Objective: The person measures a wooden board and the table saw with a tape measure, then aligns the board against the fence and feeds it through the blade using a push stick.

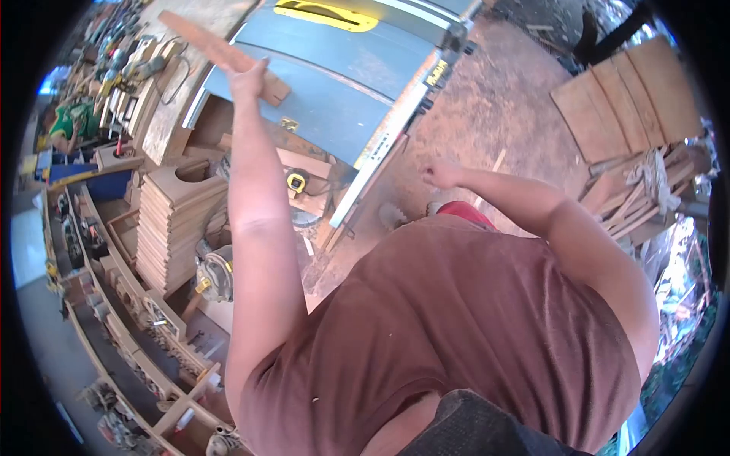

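My left hand is closed around a long, narrow wooden board near its closer end. The board lies slantwise over the left edge of a grey table saw, whose yellow throat plate shows at the top of the view. Off to the right of the saw's front rail, my right hand hangs over the dusty floor. Its fingers are curled in, and I see nothing in them.
Beneath the saw's side sits a yellow tape measure on wood. Stacked wooden pieces and a power saw stand left. Wooden panels and scrap strips are at right. A person in green is far left.
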`<state>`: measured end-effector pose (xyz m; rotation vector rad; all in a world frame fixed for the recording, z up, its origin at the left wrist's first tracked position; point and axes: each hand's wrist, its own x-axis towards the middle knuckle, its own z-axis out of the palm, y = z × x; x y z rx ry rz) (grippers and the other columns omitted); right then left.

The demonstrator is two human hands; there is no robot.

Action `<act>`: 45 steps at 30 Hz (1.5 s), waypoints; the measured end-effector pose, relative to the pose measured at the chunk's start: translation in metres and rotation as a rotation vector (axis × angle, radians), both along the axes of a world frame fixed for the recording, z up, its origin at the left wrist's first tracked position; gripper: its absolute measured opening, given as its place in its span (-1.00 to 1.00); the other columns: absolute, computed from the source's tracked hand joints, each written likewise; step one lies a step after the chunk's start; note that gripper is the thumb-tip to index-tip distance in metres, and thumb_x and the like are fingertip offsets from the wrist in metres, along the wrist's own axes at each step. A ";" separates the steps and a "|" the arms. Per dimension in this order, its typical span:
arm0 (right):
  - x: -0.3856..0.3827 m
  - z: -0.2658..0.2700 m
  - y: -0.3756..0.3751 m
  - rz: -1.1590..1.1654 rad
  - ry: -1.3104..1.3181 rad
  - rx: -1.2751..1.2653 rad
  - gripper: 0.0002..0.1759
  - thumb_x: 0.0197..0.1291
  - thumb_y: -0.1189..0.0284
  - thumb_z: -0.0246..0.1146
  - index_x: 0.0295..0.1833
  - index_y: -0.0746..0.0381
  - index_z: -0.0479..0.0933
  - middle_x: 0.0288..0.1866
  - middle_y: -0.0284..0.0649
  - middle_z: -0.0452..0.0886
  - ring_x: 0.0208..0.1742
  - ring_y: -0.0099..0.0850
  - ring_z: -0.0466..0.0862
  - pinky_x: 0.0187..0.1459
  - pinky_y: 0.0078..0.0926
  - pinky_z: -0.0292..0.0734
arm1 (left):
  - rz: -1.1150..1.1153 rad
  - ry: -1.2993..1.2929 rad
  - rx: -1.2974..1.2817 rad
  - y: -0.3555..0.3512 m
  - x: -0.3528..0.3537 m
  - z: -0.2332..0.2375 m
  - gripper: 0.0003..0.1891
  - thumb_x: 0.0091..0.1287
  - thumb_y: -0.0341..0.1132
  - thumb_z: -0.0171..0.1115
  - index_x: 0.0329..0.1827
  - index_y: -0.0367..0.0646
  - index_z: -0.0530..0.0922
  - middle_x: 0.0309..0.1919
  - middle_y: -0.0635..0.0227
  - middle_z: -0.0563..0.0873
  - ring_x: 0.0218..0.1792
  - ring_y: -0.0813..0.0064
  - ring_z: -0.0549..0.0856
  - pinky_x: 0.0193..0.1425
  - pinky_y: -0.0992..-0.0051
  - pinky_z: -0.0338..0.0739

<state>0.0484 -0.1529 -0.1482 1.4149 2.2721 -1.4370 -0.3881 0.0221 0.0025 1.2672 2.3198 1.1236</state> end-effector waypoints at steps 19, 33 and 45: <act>0.228 -0.166 -0.062 -0.116 -0.161 -0.151 -0.25 0.21 0.36 0.12 0.51 0.37 0.15 0.42 0.21 0.37 0.46 -0.03 0.36 0.39 -0.29 0.32 | 0.097 0.039 -0.174 -0.118 0.137 0.028 0.20 0.09 0.05 0.40 0.60 -0.29 -0.22 0.28 -0.27 0.49 0.30 0.01 0.53 0.38 0.32 0.40; 0.101 0.046 -0.089 -0.239 0.613 -0.243 -0.41 0.42 0.18 0.10 0.41 0.33 0.34 0.27 0.01 0.57 0.22 -0.25 0.61 0.23 -0.32 0.47 | 0.051 -0.127 -0.100 -0.206 0.240 0.027 0.17 0.18 0.01 0.38 0.59 -0.33 -0.28 0.32 -0.32 0.42 0.34 -0.05 0.49 0.40 0.32 0.37; 0.181 0.060 -0.142 -0.617 0.783 -0.045 -0.57 0.51 0.34 0.02 0.37 0.32 0.33 -0.03 -0.21 0.59 -0.11 -0.52 0.59 -0.08 -0.51 0.54 | 0.073 -0.096 -0.141 -0.235 0.265 0.040 0.11 0.17 -0.06 0.37 0.60 -0.31 -0.20 0.36 -0.26 0.40 0.33 -0.04 0.50 0.43 0.30 0.35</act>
